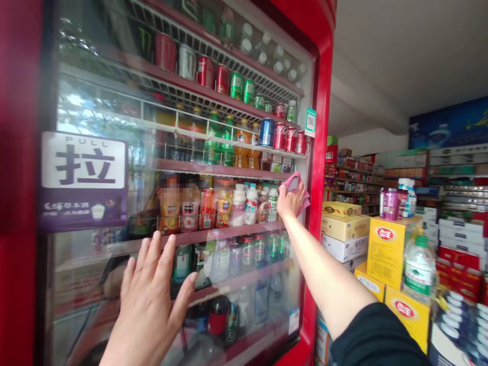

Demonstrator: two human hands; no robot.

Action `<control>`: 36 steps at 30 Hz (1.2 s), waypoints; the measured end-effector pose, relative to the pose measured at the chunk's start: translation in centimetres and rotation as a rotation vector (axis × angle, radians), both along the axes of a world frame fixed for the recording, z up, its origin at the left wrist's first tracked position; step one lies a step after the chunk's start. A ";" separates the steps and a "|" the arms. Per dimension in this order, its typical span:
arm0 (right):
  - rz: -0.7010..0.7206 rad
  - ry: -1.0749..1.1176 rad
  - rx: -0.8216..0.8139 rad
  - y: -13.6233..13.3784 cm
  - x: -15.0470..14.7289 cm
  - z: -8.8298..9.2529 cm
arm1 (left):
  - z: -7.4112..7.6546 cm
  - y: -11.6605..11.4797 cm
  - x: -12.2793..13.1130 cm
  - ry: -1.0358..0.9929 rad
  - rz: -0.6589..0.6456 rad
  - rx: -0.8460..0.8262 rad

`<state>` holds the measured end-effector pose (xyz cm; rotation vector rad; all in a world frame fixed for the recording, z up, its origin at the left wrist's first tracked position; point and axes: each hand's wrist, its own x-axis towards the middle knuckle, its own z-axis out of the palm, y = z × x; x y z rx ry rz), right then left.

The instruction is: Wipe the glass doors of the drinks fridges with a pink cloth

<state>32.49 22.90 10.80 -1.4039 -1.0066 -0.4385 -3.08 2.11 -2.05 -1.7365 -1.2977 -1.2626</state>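
A pink cloth is under my right hand, which presses it to the right side of the glass door of a red drinks fridge. The fingers are bent over the cloth, and its edges stick out above and to the right. My left hand is raised in front of the lower part of the glass with fingers spread and nothing in it. Whether its palm touches the glass, I cannot tell. Behind the glass, shelves hold cans and bottles, among them a blue can.
A purple and white pull sticker is on the glass at left, and a green QR label at upper right. Right of the fridge stand stacked yellow cartons, a large water bottle and purple cups. Stocked shelves line the back.
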 end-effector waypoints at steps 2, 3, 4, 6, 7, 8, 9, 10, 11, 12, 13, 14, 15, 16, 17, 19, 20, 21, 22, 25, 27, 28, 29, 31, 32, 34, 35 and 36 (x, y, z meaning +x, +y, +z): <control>-0.011 0.095 -0.008 0.0 -1.7 1.2 | 0.1 -0.6 -0.8 -0.015 0.008 0.015; -0.009 0.097 -0.001 -0.1 -2.9 1.6 | 0.1 -1.0 -1.2 -0.022 0.012 0.023; -0.001 0.080 0.011 -0.2 -4.3 1.9 | 0.0 -1.3 -1.6 -0.027 0.017 0.028; 0.016 -0.014 0.052 -0.9 -7.4 2.0 | -0.1 -1.9 -2.5 -0.039 0.030 0.034; 0.024 -0.079 0.076 -1.5 -9.1 2.0 | -0.2 -2.2 -2.9 -0.045 0.036 0.036; 0.029 -0.146 0.098 -2.1 -10.8 2.0 | -0.3 -2.5 -3.4 -0.051 0.044 0.037; 0.034 -0.207 0.115 -2.8 -12.5 2.1 | -0.4 -2.8 -3.9 -0.057 0.051 0.039; 0.040 -0.257 0.125 -3.5 -14.3 2.2 | -0.5 -3.1 -4.3 -0.063 0.058 0.042; 0.050 -0.297 0.132 -4.3 -16.1 2.4 | -0.6 -3.4 -4.8 -0.069 0.064 0.044; 0.063 -0.330 0.137 -5.1 -17.8 2.8 | -0.7 -3.8 -5.3 -0.075 0.070 0.047; 0.078 -0.356 0.141 -5.9 -19.5 3.2 | -0.7 -4.1 -5.7 -0.081 0.077 0.050; 0.095 -0.373 0.146 -6.6 -21.1 3.7 | -0.7 -4.5 -6.2 -0.085 0.085 0.054; 0.112 -0.386 0.151 -7.4 -22.6 4.3 | -0.8 -4.8 -6.6 -0.088 0.092 0.059; 0.132 -0.396 0.157 -8.1 -24.1 4.8 | -0.8 -5.1 -7.0 -0.089 0.100 0.065; 0.153 -0.405 0.162 -8.7 -25.4 5.4 | -0.8 -5.5 -7.4 -0.089 0.108 0.069; 0.206 -0.429 0.171 -9.9 -27.9 6.6 | -0.8 -6.1 -8.1 -0.092 0.122 0.074; 0.234 -0.449 0.173 -10.4 -29.0 7.3 | -0.7 -6.3 -8.3 -0.095 0.128 0.076; 0.263 -0.474 0.173 -10.9 -30.1 7.9 | -0.7 -6.6 -8.6 -0.098 0.133 0.078; 0.290 -0.505 0.173 -11.4 -31.1 8.5 | -0.7 -6.9 -8.8 -0.100 0.137 0.078; 0.355 -0.613 0.168 -12.8 -34.3 10.5 | -0.7 -7.6 -9.4 -0.105 0.145 0.073; 0.390 -0.690 0.171 -13.9 -36.5 11.7 | -0.8 -8.1 -9.7 -0.112 0.147 0.070; 0.410 -0.734 0.175 -14.4 -37.6 12.0 | -0.8 -8.3 -9.9 -0.116 0.149 0.069; 0.431 -0.776 0.179 -15.0 -38.7 12.3 | -0.9 -8.5 -10.1 -0.121 0.151 0.066; 0.466 -0.823 0.184 -15.9 -40.6 12.1 | -1.1 -8.9 -10.4 -0.131 0.160 0.054; 0.474 -0.821 0.186 -16.2 -41.4 11.7 | -1.2 -9.0 -10.5 -0.136 0.166 0.048; 0.477 -0.781 0.201 -16.6 -42.6 10.2 | -1.5 -9.4 -10.9 -0.148 0.173 0.040; 0.476 -0.757 0.216 -16.6 -43.0 9.2 | -1.7 -9.6 -11.1 -0.156 0.173 0.038; 0.478 -0.737 0.232 -16.6 -43.4 8.1 | -2.0 -9.8 -11.3 -0.167 0.172 0.032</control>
